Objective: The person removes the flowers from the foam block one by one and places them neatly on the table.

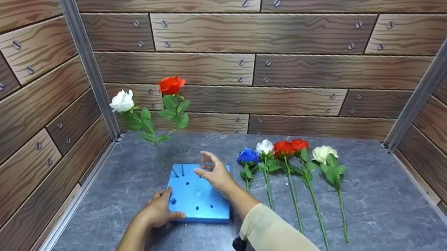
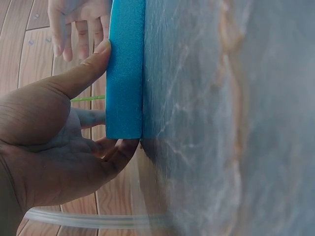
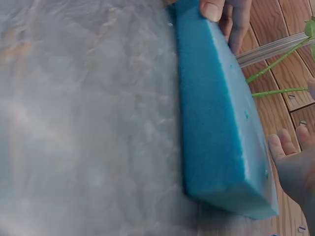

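From the head camera we see a blue foam block (image 1: 198,197) lying flat on the grey marbled desk (image 1: 372,193), toward its left half. Our left hand (image 1: 159,210) grips the block's near-left corner — thumb on the top face, fingers curled round the edge. Our right hand (image 1: 216,174) hovers just above the block's right part, fingers apart and relaxed, holding nothing. Two stems stand upright in holes at the block's far-left corner: a white rose (image 1: 122,101) leaning left and an orange-red rose (image 1: 171,85) beside it. To the right of the block, five flowers lie in a row on the desk, heads toward the back wall: a blue rose (image 1: 248,156), a white one (image 1: 265,147), two red roses (image 1: 290,147) side by side, and a cream rose (image 1: 324,153). Wood-patterned panels (image 1: 282,57) enclose the desk.

From the left wrist we see the left hand (image 2: 54,142) clamped on the foam block (image 2: 124,73) — thumb pressed on one face, fingers touching the corner below. The fingers (image 2: 74,34) of the other hand hang loose beyond the block, and a green stem (image 2: 88,98) shows behind.

From the right wrist we see the block's (image 3: 221,128) side face on the desk (image 3: 83,118), the left thumb (image 3: 212,9) on its far corner, and our right fingers (image 3: 285,145) spread, clear of the foam. Two green stems (image 3: 275,78) rise behind.
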The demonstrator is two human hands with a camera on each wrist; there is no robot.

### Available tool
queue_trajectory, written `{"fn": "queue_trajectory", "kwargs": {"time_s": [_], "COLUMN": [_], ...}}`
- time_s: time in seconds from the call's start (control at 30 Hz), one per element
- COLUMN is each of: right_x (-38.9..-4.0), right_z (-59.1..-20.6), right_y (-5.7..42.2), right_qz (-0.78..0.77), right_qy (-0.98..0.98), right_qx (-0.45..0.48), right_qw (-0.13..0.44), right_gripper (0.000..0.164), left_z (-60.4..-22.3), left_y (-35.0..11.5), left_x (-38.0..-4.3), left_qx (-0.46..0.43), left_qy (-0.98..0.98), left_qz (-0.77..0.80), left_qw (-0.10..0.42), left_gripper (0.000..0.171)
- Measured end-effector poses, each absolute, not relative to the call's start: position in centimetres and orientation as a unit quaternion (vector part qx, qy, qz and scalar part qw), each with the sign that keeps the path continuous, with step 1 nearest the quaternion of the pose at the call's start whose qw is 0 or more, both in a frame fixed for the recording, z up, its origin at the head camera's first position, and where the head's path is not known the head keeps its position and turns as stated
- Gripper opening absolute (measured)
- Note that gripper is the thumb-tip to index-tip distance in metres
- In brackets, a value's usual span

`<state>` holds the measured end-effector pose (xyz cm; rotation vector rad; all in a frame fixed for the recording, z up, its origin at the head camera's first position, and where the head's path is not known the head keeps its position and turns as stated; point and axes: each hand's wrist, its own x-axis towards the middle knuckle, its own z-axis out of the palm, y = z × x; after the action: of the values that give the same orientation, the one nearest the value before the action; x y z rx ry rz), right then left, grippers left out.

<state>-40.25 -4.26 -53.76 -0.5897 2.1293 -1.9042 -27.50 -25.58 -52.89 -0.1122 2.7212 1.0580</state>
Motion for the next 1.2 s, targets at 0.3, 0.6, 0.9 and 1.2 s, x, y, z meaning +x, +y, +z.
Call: {"fn": "queue_trajectory", "kwargs": {"time_s": [0.3, 0.6, 0.9, 1.2], "right_x": [-41.2, -41.0, -41.0, -41.0], "right_z": [-53.2, -54.3, -55.4, -55.9], "right_y": [-5.7, -7.1, -9.1, -10.1], "right_qz": [-0.674, -0.677, -0.674, -0.636], "right_qy": [0.709, 0.705, 0.712, 0.741], "right_qx": [-0.171, -0.18, -0.171, -0.177], "right_qw": [0.117, 0.109, 0.098, 0.121], "right_gripper": [0.067, 0.069, 0.064, 0.061], "left_z": [-52.9, -52.8, -52.7, -52.9], "left_y": [-25.3, -24.9, -25.3, -25.7], "left_x": [-27.7, -27.9, -27.9, -27.8], "left_qx": [-0.038, -0.032, -0.029, -0.037], "left_qy": [0.927, 0.93, 0.93, 0.928], "left_qz": [0.354, 0.348, 0.348, 0.352], "left_qw": [0.117, 0.118, 0.112, 0.116], "left_gripper": [0.112, 0.111, 0.112, 0.115]}}
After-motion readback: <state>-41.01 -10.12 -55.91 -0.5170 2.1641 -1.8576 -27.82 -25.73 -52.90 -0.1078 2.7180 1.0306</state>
